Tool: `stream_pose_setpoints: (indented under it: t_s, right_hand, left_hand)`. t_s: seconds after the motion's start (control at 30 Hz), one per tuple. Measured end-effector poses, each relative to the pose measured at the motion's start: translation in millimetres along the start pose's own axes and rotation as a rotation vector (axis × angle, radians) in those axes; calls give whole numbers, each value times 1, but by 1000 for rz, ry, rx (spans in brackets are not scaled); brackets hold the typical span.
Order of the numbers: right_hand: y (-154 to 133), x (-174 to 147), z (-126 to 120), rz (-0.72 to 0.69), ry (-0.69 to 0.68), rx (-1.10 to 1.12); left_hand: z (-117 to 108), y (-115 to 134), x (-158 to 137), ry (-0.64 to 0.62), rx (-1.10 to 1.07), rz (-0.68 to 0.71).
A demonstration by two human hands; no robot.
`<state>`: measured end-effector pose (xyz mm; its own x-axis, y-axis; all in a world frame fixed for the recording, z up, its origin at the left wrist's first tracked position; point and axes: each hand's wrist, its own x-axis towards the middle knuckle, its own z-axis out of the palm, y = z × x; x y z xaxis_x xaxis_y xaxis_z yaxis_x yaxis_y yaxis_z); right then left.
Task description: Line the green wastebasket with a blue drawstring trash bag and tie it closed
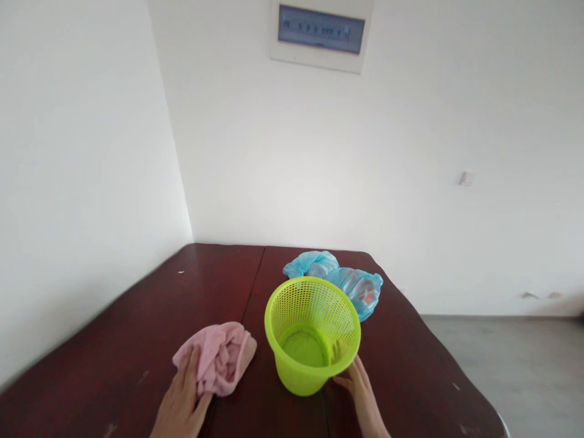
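Observation:
A crumpled pink towel (223,359) lies on the dark red table. My left hand (182,389) rests against its near left side, fingers stretched along the cloth and thumb apart at the lower edge. To the right is a yellow-green plastic basket (298,377) with mesh walls, its mouth tipped towards me and nothing seen inside. My right hand (360,386) holds the basket at its lower right, the thumb showing near the base. Some of those fingers are partly hidden and show dimly through the mesh. Whether the basket's base touches the table I cannot tell.
Behind the basket lie two thin blue plastic bags (312,263), the right one with something reddish inside. The table (205,286) meets white walls at the left and back. Grey floor (493,353) shows beyond its right edge. A breaker panel (322,30) is on the wall.

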<state>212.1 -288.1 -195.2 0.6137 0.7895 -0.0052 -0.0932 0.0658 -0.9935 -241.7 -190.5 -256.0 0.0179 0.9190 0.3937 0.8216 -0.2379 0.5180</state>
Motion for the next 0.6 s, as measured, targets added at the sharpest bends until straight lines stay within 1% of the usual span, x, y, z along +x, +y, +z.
stream_pose_setpoints:
  t_s: [0.07,0.13,0.2,0.27,0.33,0.43,0.53,0.6]
  right_hand:
    - [6,2,2,17,-16,31]
    - [-3,14,4,-40,-70,-7]
    - [-27,36,9,-188,-110,-129]
    - [-58,68,21,-367,-156,-304]
    - [-87,104,40,-418,-217,-385]
    - [-123,160,78,-478,-318,-547]
    - [-146,202,123,-549,-471,-734]
    - [-154,220,150,-565,-553,-839]
  left_hand:
    - [2,-1,1,3,-30,-24]
    - [3,0,2,11,-42,-45]
    - [3,5,3,15,-21,-55]
    - [2,13,4,15,45,-52]
    - [1,22,5,16,122,-37]
    - [0,31,6,7,199,-23]
    - [0,34,7,-29,255,-25]
    - [-2,35,6,-59,293,-20]
